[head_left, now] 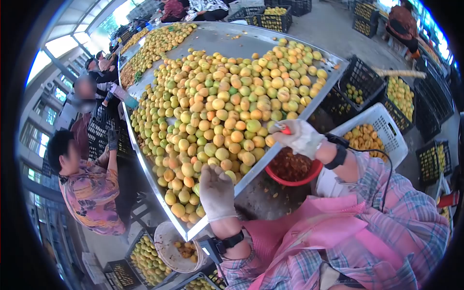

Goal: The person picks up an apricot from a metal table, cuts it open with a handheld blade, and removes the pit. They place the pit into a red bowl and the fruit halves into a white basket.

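A heap of apricots, yellow to orange with some green, covers much of the metal-edged table. At the heap's near edge is my left hand, in a white glove, its fingers curled against the fruit; what lies inside them is hidden. My right hand, also gloved, is closed around a small tool with a red handle and a short metal part. It hovers over the table's right rim, above a red basin holding dark brown, wet-looking bits.
A white plastic basket of halved-looking fruit stands at right, near black crates. Below the table's near corner are a white bucket and a crate of apricots. A co-worker sits at left; others are farther back.
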### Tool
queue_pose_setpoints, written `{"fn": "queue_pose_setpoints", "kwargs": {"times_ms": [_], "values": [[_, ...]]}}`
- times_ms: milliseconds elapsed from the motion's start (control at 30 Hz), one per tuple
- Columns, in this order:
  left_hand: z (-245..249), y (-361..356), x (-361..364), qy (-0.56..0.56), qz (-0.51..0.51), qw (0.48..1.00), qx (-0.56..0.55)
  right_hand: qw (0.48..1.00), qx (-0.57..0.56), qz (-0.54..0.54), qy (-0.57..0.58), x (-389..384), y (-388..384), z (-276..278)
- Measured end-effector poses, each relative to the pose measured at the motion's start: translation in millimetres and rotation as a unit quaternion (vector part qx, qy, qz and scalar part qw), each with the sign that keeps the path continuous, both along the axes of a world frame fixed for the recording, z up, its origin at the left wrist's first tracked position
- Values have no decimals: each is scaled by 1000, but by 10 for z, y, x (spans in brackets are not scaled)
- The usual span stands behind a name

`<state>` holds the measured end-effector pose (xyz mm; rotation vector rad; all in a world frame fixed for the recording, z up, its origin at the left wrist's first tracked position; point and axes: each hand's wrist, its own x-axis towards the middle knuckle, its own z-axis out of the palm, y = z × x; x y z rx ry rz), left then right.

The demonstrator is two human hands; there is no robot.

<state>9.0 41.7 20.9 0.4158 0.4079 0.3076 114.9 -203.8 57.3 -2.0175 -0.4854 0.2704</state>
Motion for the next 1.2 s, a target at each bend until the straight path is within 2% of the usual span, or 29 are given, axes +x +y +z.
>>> {"fn": "queue_pose_setpoints", "kwargs": {"times_ms": [33,67,100,200,300,400,467,567,700,733,767,833,867,900,933,967,1000,1067,1167,1200], "values": [[-47,103,102,-23,-6,1000,-10,999,-33,16,-37,144,165,-49],[-91,179,195,-46,-12,999,-20,992,-20,20,-120,321,328,-256],[-96,223,287,-51,-4,998,-28,994,-15,-34,-102,392,505,-302],[-65,318,491,-80,5,993,-92,973,-207,0,-100,758,926,-275],[-295,400,581,-98,8,991,-85,959,-229,-5,-165,979,1242,-488],[-467,394,555,-34,36,992,-117,935,-305,30,-176,1136,1450,-587],[-460,400,543,-8,37,994,-107,904,-382,64,-179,1213,1579,-561],[-429,393,532,-3,25,995,-94,893,-399,109,-177,1253,1639,-503],[-429,412,543,-2,20,996,-82,923,-342,153,-83,1331,1599,-372],[-427,412,550,-4,21,996,-83,944,-265,152,-120,1402,1515,-540],[-429,403,549,-1,16,998,-60,944,-266,153,-122,1314,1489,-435],[-400,368,536,3,10,999,-35,986,-114,114,51,1020,1423,-84],[-340,334,519,3,-16,1000,11,985,-65,108,121,945,1362,-85],[-300,294,510,2,-43,997,57,985,-62,105,121,830,1307,-51],[-291,244,503,2,-47,997,60,983,-13,107,152,699,1256,2],[-293,183,479,-7,-64,989,136,977,38,108,182,596,1211,8],[-297,130,452,-17,-80,974,211,976,41,106,184,530,1173,-37],[-303,51,419,-22,-89,966,242,963,111,124,212,433,1114,-137],[-228,-1,364,-32,-113,948,297,952,127,124,248,339,1027,-225],[-186,-16,357,-2,-125,946,299,957,96,114,247,323,1023,-199]]}}
